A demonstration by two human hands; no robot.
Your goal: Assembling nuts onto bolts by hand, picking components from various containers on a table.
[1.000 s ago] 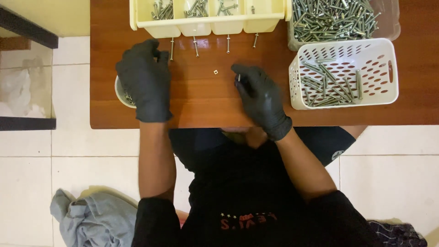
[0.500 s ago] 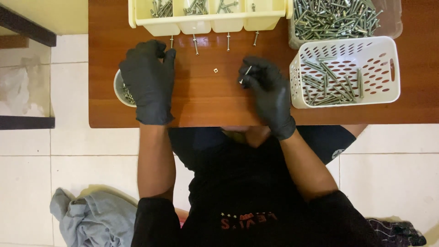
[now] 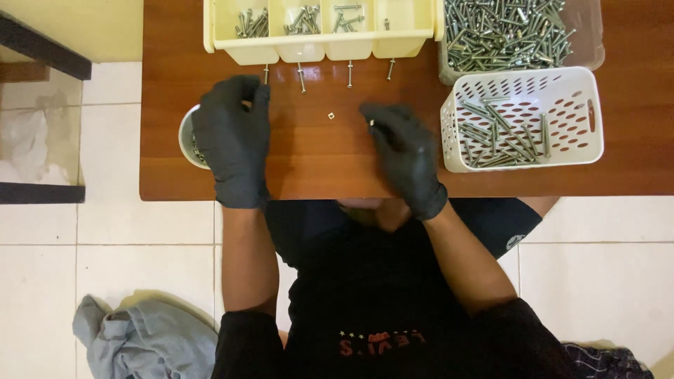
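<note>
While my right hand [image 3: 406,156] pinches a small, stiff, light bolt [image 3: 372,123] at its fingertips, I judge the tiny slippery nut [image 3: 328,112] just left needs an edge grip.

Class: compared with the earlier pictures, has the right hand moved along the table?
Yes. The right hand has drawn back slightly from the yellow tray toward the table's near edge, staying right of the small nut.
</note>
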